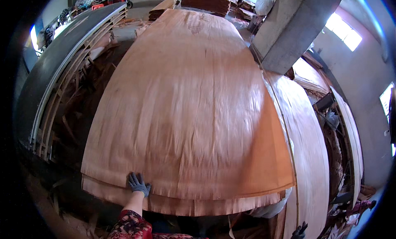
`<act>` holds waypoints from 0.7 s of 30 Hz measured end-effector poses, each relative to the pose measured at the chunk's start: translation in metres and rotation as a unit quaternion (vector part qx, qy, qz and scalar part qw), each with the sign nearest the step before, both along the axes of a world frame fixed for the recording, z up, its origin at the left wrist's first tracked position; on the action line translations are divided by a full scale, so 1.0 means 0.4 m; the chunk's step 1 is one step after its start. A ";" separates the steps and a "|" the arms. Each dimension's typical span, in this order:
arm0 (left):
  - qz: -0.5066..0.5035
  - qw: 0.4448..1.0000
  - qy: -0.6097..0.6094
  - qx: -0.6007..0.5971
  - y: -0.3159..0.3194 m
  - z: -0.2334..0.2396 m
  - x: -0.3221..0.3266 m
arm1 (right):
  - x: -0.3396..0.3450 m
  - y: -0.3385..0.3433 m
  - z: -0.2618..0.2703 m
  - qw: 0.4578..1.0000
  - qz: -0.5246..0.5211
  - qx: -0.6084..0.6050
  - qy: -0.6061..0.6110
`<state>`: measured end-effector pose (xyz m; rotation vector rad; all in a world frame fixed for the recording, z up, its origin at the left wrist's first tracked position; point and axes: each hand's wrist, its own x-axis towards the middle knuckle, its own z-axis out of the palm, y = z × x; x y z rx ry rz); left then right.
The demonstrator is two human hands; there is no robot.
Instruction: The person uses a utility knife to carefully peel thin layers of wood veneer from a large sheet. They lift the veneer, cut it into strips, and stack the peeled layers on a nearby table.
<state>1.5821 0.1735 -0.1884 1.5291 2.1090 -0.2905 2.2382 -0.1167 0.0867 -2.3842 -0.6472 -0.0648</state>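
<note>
A large wood veneer sheet (185, 100) lies before me over another sheet, whose near edge (191, 208) sticks out beneath it. My left hand (139, 185), in a grey glove, rests flat with spread fingers on the top sheet near its front left edge. Down at the lower right rim is my right hand (299, 231), in a dark glove and partly cut off by the picture's edge. It grips the lower end of a long thin stick (287, 140), which runs along the right side of the sheets towards a column. An orange-toned area covers the top sheet's right front corner.
On the left stands a long dark-topped table (62, 62) with a slatted edge. A concrete column (287, 32) rises at the back right. Pale sheets (309, 140) lie to the right, with plastic wrapping between. Veneer stacks (204, 4) stand behind; scraps litter the floor.
</note>
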 end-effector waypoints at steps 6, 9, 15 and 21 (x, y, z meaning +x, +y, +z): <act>-0.012 0.998 -0.039 -0.038 0.002 0.069 -0.004 | -0.054 -0.072 -0.135 0.991 0.105 -0.079 -0.016; -0.067 0.990 -0.125 -0.009 0.008 0.093 -0.038 | -0.152 0.048 -0.301 0.953 0.200 0.173 0.150; -0.051 0.940 -0.323 0.100 -0.152 0.152 -0.372 | -0.716 0.397 -0.252 0.876 0.193 0.127 0.424; 0.371 0.799 -0.358 0.309 -0.726 0.102 -0.877 | -0.933 0.581 -0.280 0.923 0.245 0.026 0.297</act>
